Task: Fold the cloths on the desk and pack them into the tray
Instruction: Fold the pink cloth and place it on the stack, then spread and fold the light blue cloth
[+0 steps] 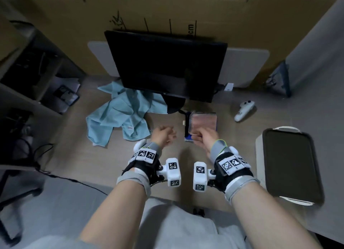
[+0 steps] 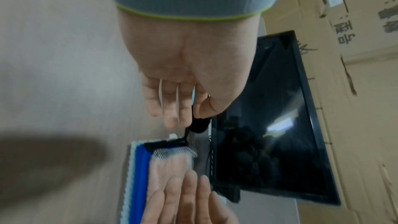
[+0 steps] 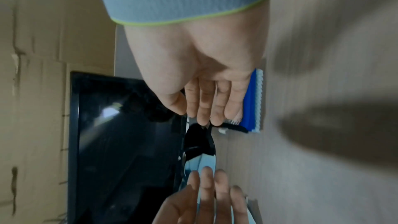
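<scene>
Head view: light blue cloth (image 1: 119,116) lay crumpled on desk (image 1: 70,137), left of monitor (image 1: 165,66); folded stack (image 1: 202,124) beside right hand (image 1: 204,138); tray (image 1: 290,165) far right. Left hand (image 1: 163,136) loosely curled, holding nothing. Left wrist view: fingers (image 2: 168,101) together, straight. Right wrist view: right fingers (image 3: 206,101) together, straight, above stack.

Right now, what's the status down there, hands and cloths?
Both hands free: left hand and right hand open above the desk. Folded stack under right hand. Light blue cloth still crumpled. Tray holds nothing. Nothing blocking.
</scene>
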Demonstrator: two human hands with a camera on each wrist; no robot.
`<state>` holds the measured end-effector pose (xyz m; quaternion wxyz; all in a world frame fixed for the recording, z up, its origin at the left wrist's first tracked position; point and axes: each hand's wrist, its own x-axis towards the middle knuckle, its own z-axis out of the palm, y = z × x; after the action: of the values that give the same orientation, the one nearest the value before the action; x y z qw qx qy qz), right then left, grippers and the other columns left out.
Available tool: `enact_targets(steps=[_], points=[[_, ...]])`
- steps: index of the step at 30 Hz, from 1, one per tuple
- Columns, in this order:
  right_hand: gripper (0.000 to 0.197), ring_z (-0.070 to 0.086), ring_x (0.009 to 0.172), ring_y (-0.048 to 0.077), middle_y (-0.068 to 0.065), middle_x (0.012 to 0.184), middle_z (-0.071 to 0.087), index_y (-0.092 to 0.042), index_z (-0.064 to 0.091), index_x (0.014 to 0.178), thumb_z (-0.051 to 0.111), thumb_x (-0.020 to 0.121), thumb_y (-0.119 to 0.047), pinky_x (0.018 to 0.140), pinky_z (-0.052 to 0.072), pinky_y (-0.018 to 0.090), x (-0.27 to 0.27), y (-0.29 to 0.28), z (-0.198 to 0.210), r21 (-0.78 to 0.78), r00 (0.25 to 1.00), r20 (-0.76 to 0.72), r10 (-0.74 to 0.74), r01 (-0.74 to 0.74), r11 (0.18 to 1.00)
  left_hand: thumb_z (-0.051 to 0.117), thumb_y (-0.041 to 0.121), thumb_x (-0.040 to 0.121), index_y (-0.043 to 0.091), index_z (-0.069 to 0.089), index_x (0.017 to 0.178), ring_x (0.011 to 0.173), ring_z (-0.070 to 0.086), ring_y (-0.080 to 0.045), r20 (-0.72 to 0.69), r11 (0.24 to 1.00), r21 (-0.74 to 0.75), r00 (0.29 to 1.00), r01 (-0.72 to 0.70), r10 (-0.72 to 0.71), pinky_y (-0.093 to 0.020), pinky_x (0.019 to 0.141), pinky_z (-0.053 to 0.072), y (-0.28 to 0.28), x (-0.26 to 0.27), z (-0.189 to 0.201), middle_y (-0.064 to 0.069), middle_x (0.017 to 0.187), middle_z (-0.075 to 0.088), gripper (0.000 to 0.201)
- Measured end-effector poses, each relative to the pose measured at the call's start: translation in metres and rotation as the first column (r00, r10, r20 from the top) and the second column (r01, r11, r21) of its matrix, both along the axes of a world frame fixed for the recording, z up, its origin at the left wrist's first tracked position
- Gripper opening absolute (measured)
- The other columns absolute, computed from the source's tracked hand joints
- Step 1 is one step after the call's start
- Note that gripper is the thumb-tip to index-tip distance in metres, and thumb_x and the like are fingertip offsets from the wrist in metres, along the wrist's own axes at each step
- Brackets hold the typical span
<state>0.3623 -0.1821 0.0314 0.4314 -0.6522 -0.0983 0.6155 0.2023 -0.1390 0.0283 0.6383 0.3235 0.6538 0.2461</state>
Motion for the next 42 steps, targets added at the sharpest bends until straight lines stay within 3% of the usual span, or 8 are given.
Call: enact_targets(steps=[5, 12, 17, 24, 28, 31, 36, 42], points=[[0.029, 0.053, 0.062, 0.012, -0.001, 0.082, 0.06, -0.007, 0.056, 0.124, 0.044, 0.098, -0.012, 0.059, 0.041, 0.022, -0.055, 0.008, -0.009, -0.026, 0.995, 0.029, 0.097, -0.096, 0.995, 0.051, 0.018, 0.096, 0.016, 0.055, 0.098, 0.06, 0.059, -0.013, -0.045, 0.995, -0.057, 0.996, -0.085, 0.083, -0.022, 0.054, 0.038, -0.002, -0.06, -0.016, -0.001, 0.077, 0.062, 0.005], [0.02, 0.053, 0.037, -0.002, -0.001, 0.077, 0.06, -0.02, 0.053, 0.085, 0.042, 0.098, -0.01, 0.046, 0.04, 0.015, -0.148, 0.085, -0.028, -0.126, 0.988, 0.064, 0.137, -0.129, 0.984, 0.05, 0.018, 0.097, 0.013, 0.056, 0.105, 0.061, 0.063, -0.014, -0.034, 0.987, -0.082, 0.99, -0.141, 0.139, -0.022, 0.054, 0.039, 0.063, -0.158, -0.042, -0.003, 0.081, 0.064, 0.011], [0.023, 0.051, 0.041, 0.005, 0.006, 0.073, 0.049, -0.019, 0.051, 0.092, 0.04, 0.097, 0.0, 0.04, 0.034, 0.014, -0.232, 0.144, -0.05, -0.176, 0.968, 0.062, 0.243, -0.229, 0.957, 0.054, 0.005, 0.089, 0.01, 0.061, 0.109, 0.056, 0.061, -0.016, -0.115, 0.976, -0.065, 0.974, -0.206, 0.198, -0.019, 0.044, 0.042, 0.116, -0.243, -0.055, -0.007, 0.079, 0.065, 0.021], [0.045, 0.057, 0.071, 0.026, 0.018, 0.092, 0.059, -0.027, 0.054, 0.122, 0.057, 0.083, -0.004, 0.064, 0.048, 0.035, -0.295, 0.209, -0.081, -0.215, 0.929, 0.204, 0.308, -0.264, 0.94, 0.068, 0.029, 0.065, 0.017, 0.057, 0.131, 0.119, 0.051, -0.021, -0.374, 0.994, 0.03, 0.923, 0.109, -0.09, -0.033, 0.104, 0.044, 0.174, -0.311, -0.086, -0.008, 0.136, 0.049, 0.068], [0.012, 0.05, 0.052, 0.019, 0.013, 0.064, 0.056, -0.005, 0.067, 0.087, 0.055, 0.088, -0.009, 0.046, 0.041, 0.02, -0.3, 0.219, -0.075, -0.239, 0.922, 0.27, 0.278, -0.216, 0.947, 0.069, 0.037, 0.061, 0.018, 0.044, 0.141, 0.128, 0.049, -0.027, -0.347, 0.957, -0.083, 0.892, 0.278, -0.289, -0.039, 0.106, 0.042, 0.189, -0.313, -0.092, -0.009, 0.139, 0.051, 0.086], [0.013, 0.059, 0.059, 0.019, 0.014, 0.068, 0.064, -0.007, 0.07, 0.099, 0.061, 0.089, -0.009, 0.056, 0.049, 0.021, -0.296, 0.222, -0.067, -0.207, 0.94, 0.244, 0.239, -0.19, 0.96, 0.076, 0.024, 0.074, 0.013, 0.033, 0.146, 0.129, 0.046, -0.025, -0.332, 0.926, -0.098, 0.866, 0.364, -0.375, -0.029, 0.102, 0.04, 0.194, -0.306, -0.088, -0.008, 0.14, 0.047, 0.084], [0.021, 0.059, 0.06, 0.021, 0.015, 0.078, 0.064, -0.01, 0.068, 0.104, 0.057, 0.089, 0.0, 0.05, 0.05, 0.016, -0.285, 0.213, -0.042, -0.109, 0.948, 0.261, 0.18, -0.157, 0.982, 0.074, 0.058, 0.059, 0.006, 0.064, 0.112, 0.106, 0.064, -0.026, -0.327, 0.958, -0.029, 0.903, 0.287, -0.28, -0.037, 0.091, 0.052, 0.19, -0.289, -0.071, -0.01, 0.114, 0.068, 0.075], [0.034, 0.061, 0.054, 0.019, 0.018, 0.091, 0.064, -0.014, 0.067, 0.097, 0.045, 0.085, 0.009, 0.048, 0.054, 0.02, -0.265, 0.188, -0.008, 0.005, 0.945, 0.315, 0.091, -0.097, 0.995, 0.068, 0.043, 0.073, 0.02, 0.074, 0.091, 0.095, 0.067, -0.022, -0.217, 0.928, 0.283, 0.959, 0.241, -0.183, -0.039, 0.089, 0.053, 0.179, -0.262, -0.024, -0.004, 0.096, 0.074, 0.03]])
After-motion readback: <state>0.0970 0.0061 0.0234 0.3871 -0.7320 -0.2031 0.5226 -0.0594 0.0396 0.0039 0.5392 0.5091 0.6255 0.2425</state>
